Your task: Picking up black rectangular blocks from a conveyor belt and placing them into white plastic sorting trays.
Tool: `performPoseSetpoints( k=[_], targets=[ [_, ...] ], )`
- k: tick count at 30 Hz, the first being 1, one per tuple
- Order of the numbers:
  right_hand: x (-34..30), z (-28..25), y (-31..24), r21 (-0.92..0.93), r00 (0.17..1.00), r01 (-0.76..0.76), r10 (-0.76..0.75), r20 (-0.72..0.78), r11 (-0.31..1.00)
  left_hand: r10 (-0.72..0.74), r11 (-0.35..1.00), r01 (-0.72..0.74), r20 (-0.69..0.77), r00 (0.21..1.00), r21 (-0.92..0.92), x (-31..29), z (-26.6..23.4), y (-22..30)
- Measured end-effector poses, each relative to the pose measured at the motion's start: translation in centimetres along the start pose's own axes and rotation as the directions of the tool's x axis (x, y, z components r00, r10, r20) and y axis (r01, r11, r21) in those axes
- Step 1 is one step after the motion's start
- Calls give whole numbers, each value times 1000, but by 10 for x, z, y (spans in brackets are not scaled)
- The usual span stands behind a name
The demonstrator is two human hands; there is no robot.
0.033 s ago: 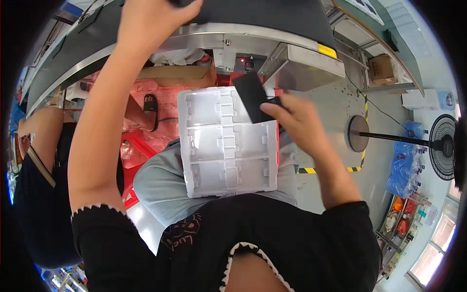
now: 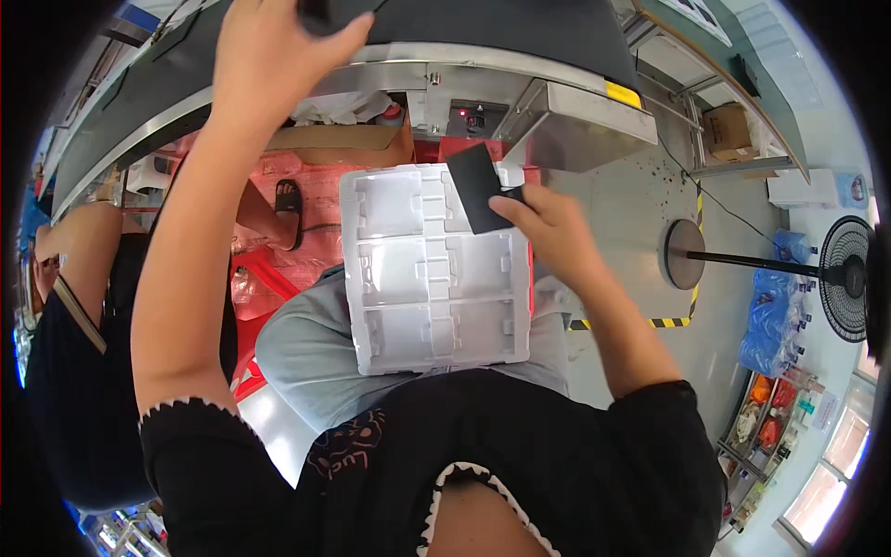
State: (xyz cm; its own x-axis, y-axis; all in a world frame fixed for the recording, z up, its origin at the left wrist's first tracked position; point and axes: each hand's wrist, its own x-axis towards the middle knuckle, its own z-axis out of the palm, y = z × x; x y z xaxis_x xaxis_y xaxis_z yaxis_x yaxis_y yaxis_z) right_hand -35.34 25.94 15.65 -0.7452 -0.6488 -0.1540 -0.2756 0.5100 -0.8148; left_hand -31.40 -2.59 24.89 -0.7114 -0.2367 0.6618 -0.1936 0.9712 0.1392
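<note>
My left hand reaches over the black conveyor belt at the top edge, thumb spread wide. Its other fingers are partly cut off by the frame. A small dark object lies between thumb and fingers; I cannot make out its kind. My right hand pinches a flat black rectangular piece by its right side, tilted over the far right part of a white plastic tray. That tray rests on my lap, divided into several compartments. The black piece hides part of a far right compartment.
A metal box with a yellow mark juts from the conveyor frame. Beneath it sits a cardboard box. A person's leg and sandal are at left, beside a red stool. A black fan stands at right.
My left hand has shifted slightly left and down, and more of the dark object shows beside it. My right hand has moved slightly left with the black piece.
</note>
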Motion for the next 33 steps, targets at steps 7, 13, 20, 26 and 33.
performPoseSetpoints(
  k=[7,13,20,26,33],
  targets=[
    [35,51,95,-565,994,-33,84,65,825,278,944,-228,203,939,-238,-110,-43,23],
    [11,44,75,-560,997,-67,72,-13,826,309,917,-117,494,813,-380,-174,26,13],
    [-28,4,48,-275,992,106,-85,89,956,364,931,-247,747,556,-270,-213,85,-15],
    [9,-56,-73,-214,913,367,-394,-102,905,231,956,-288,746,625,-54,-232,69,-1],
    [190,-96,-111,-732,577,504,-810,-109,458,290,955,-270,574,766,-123,-176,48,28]
  ],
)
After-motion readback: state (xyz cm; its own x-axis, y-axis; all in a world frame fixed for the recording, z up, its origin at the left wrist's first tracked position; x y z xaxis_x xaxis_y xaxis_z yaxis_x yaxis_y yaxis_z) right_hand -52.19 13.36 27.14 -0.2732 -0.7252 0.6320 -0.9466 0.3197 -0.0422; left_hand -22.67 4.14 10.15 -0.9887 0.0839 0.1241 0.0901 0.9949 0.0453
